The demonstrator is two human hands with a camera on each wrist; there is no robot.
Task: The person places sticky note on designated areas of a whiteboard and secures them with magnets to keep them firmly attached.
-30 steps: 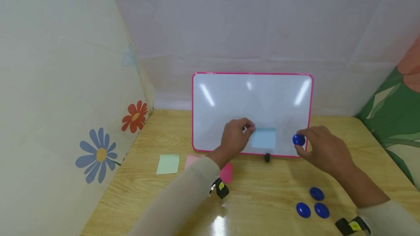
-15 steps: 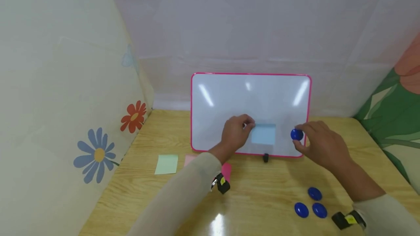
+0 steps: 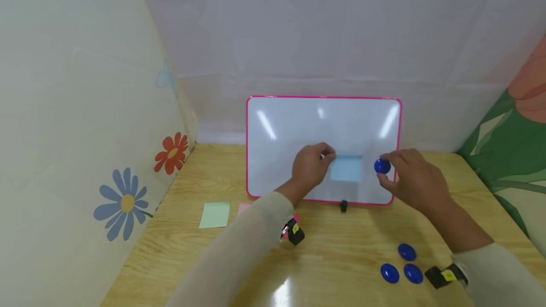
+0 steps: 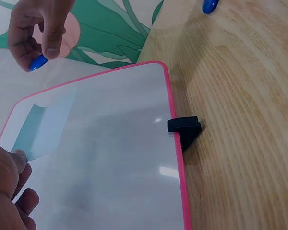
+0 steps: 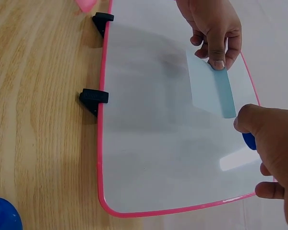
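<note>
A light blue sticky note (image 3: 346,168) is pinched at its upper left corner by my left hand (image 3: 311,165), in front of the pink-framed whiteboard (image 3: 281,122). The note's top strip looks darker in the right wrist view. My right hand (image 3: 418,179) holds a round blue magnet (image 3: 382,166) between thumb and fingers, to the right of the note and over the board's right edge. In the left wrist view that magnet (image 4: 39,62) shows edge-on, apart from the board.
Three more blue magnets (image 3: 413,274) lie on the wooden table at the front right. A green sticky note (image 3: 214,215) lies at left, with pink notes (image 3: 244,207) partly behind my left sleeve. Black clips (image 5: 93,98) support the board's lower edge.
My left hand has raised the blue note a little up the board. My right hand has moved slightly up and left with the magnet, closer to the note.
</note>
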